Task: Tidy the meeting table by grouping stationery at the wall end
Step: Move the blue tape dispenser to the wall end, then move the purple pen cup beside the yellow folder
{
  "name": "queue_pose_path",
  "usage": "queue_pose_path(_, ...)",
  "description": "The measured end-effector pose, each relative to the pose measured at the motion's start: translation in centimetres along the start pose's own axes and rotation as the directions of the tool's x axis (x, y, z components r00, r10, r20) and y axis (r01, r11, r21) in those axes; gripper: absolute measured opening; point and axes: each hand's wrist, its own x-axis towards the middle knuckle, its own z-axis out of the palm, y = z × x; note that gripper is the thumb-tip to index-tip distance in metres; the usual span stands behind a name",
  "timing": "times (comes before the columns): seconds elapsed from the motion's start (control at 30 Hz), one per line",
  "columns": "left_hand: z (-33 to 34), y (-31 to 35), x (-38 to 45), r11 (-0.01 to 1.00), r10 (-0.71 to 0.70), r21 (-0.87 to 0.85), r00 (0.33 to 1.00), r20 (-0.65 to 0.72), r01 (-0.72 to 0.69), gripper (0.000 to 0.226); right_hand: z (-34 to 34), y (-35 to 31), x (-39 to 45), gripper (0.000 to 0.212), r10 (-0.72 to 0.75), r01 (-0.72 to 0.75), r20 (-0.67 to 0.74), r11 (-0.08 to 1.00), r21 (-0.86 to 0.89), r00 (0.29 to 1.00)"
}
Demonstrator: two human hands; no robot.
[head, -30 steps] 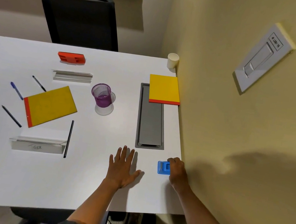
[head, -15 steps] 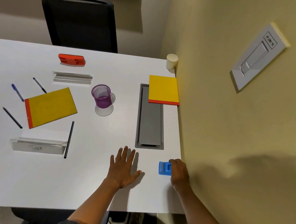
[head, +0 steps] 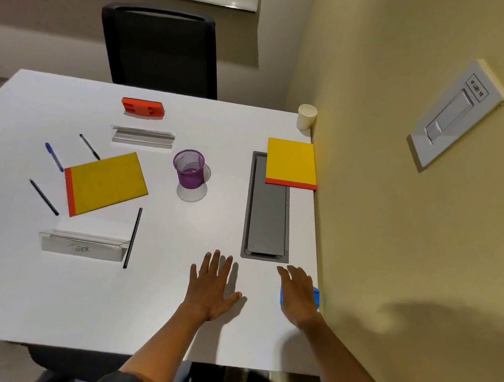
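Observation:
On the white table (head: 32, 295), my right hand (head: 297, 292) is spread flat over a small blue block (head: 315, 295) at the wall edge, hiding most of it; the fingers are straight, not curled around it. Palm down beside it lies my left hand (head: 212, 286), holding nothing. One yellow pad (head: 291, 162) lies against the wall. Another yellow pad (head: 104, 183), an orange block (head: 142, 107), a purple mesh cup (head: 188, 168), a blue pen (head: 54, 156) and three black pens (head: 43, 197) (head: 89, 146) (head: 133, 237) are scattered to the left.
A grey cable hatch (head: 269, 209) is sunk into the table near the wall. Two clear name holders (head: 142, 137) (head: 84, 245) stand on the left half. A paper cup (head: 306, 117) sits in the far corner. A black chair (head: 159, 49) stands at the far side.
My right hand has let go of the blue block and opened flat over it. The block now sits closer to the wall. My left hand has stayed put.

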Motion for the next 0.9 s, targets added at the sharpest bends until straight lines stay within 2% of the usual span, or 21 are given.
queue_pose_path(0.13, -0.6, -1.6, -0.8, 0.999, -0.046, -0.026, 0.998, -0.031, 0.046, 0.087, -0.9, -3.0, 0.7, 0.073, -0.027, 0.039, -0.109, 0.992, 0.118, 0.994)
queue_pose_path(0.3, -1.4, -4.4, -1.8, 0.992, -0.119, -0.05, 0.989, -0.088, 0.115, 0.086, -2.0, -7.0, 1.5, 0.067, -0.097, 0.124, -0.147, 0.975, 0.183, 0.984)
queue_pose_path(0.47, -2.1, -7.3, -3.3, 0.977, -0.2, -0.106, 0.969, -0.147, 0.186, 0.087, -3.0, -10.9, 2.3, 0.068, -0.187, 0.207, -0.114, 0.956, 0.207, 0.976)
queue_pose_path(0.6, -2.3, -9.4, -4.6, 0.962, -0.25, -0.153, 0.955, -0.161, 0.226, 0.087, -4.1, -14.0, 2.6, 0.071, -0.186, 0.19, -0.045, 0.919, 0.346, 0.981)
queue_pose_path(0.9, -3.1, -12.9, -4.7, 0.94, -0.298, -0.233, 0.933, -0.2, 0.25, 0.088, -5.4, -18.2, 3.6, 0.077, -0.168, 0.158, -0.018, 0.878, 0.452, 0.986)
